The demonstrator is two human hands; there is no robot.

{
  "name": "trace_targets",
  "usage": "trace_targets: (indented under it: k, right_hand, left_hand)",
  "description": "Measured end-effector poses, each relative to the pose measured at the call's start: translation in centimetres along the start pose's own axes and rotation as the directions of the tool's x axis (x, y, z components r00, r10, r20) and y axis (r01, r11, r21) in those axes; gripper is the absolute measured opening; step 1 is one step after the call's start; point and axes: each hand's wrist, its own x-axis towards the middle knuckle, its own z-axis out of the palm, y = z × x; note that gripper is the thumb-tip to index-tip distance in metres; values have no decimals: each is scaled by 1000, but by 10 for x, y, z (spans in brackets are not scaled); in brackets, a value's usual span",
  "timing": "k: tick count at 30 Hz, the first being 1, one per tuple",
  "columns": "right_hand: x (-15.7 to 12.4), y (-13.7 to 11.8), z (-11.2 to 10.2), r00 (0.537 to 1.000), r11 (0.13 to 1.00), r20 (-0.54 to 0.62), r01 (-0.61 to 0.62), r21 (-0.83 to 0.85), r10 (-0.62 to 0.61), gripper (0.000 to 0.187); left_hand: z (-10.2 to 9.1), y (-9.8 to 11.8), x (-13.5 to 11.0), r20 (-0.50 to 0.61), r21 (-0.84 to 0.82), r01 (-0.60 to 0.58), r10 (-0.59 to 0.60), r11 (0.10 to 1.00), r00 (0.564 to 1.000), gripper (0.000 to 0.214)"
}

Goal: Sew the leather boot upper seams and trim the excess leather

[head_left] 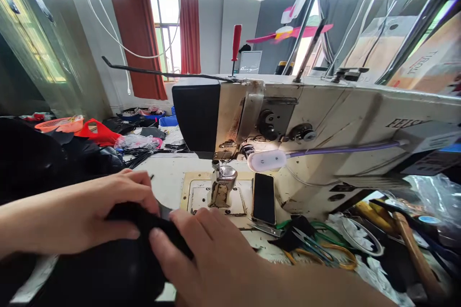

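Observation:
My left hand [118, 201] is closed on a piece of black material [108, 273], thumb on the near side and fingers over its upper edge. Close beside it, my right hand [212, 249] pinches the same black material between thumb and fingers. The material hangs down toward the bottom of the view, and its lower part is cut off by the frame. Both hands are in front of a sewing machine [324, 120], left of and nearer than its metal post and presser foot area [223, 184]. The hands do not touch the machine head.
A phone [263, 198] lies on the machine bed. Scissors [317, 247], tweezers [264, 228] and a wooden-handled hammer [414, 249] lie at the right. Dark material [32, 153], a red bag [97, 133] and an orange basket [59, 123] are at the left. A red screwdriver [236, 43] stands on the machine.

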Motion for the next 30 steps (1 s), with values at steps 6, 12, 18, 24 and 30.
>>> trace_targets:
  k: [6, 12, 18, 24, 30]
  right_hand:
    - [-37, 55, -21, 917, 956, 327, -274, 107, 226, 63]
    - [-82, 119, 8, 848, 871, 358, -467, 155, 391, 65]
    - [-92, 126, 19, 840, 850, 340, -498, 172, 423, 63]
    - [-95, 125, 21, 860, 867, 296, -473, 158, 416, 59]
    - [-95, 130, 20, 864, 877, 305, -458, 144, 401, 63]
  left_hand:
    - [76, -6, 96, 320, -266, -43, 131, 963, 938, 24]
    - [126, -10, 161, 331, -397, 87, 54, 914, 942, 41]
    - [128, -23, 166, 396, -406, 353, -185, 843, 899, 50]
    - [130, -26, 172, 463, -500, 395, -148, 771, 874, 60]
    - [133, -31, 177, 553, -511, 426, -93, 747, 828, 59]
